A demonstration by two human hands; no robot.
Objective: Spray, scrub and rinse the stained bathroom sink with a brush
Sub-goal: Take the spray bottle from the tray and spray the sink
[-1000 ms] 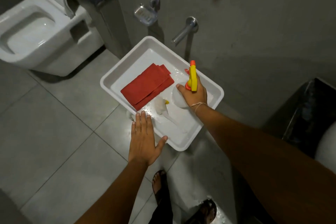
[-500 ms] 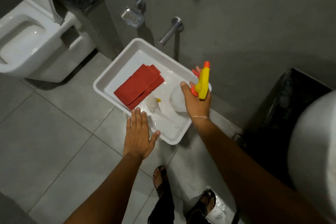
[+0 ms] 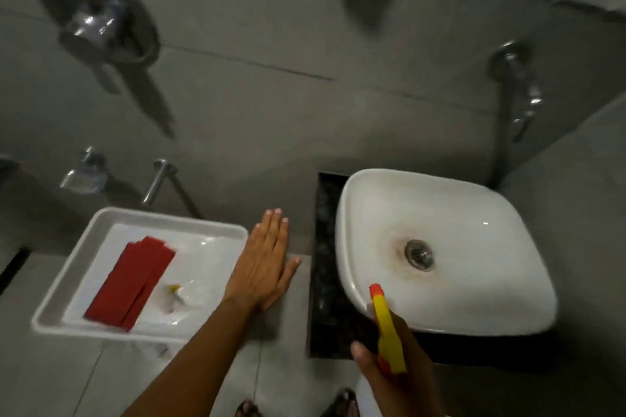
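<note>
A white basin sink (image 3: 474, 298) sits on a dark counter (image 3: 325, 281) at the right, with a brownish stain around its metal drain (image 3: 419, 254). My right hand (image 3: 396, 372) grips a spray bottle with a yellow head and orange nozzle (image 3: 388, 325), held at the sink's near rim with the nozzle toward the basin. Flat and empty, with its fingers apart, my left hand (image 3: 264, 264) hovers between the tray and the counter. A pale scrub brush (image 3: 183, 296) lies blurred in the white tray (image 3: 67, 281), beside a folded red cloth (image 3: 130, 281).
A tap (image 3: 521, 95) is mounted on the grey wall behind the sink. To the left, a shower control (image 3: 98, 20), a soap holder (image 3: 83, 173) and a spout (image 3: 159, 181) project from the wall. Grey floor tiles and my sandalled feet (image 3: 249, 410) show below.
My right hand lifted the spray bottle out of the tray and carried it right to the sink. My left hand rose off the tray's edge. The view swung up and right.
</note>
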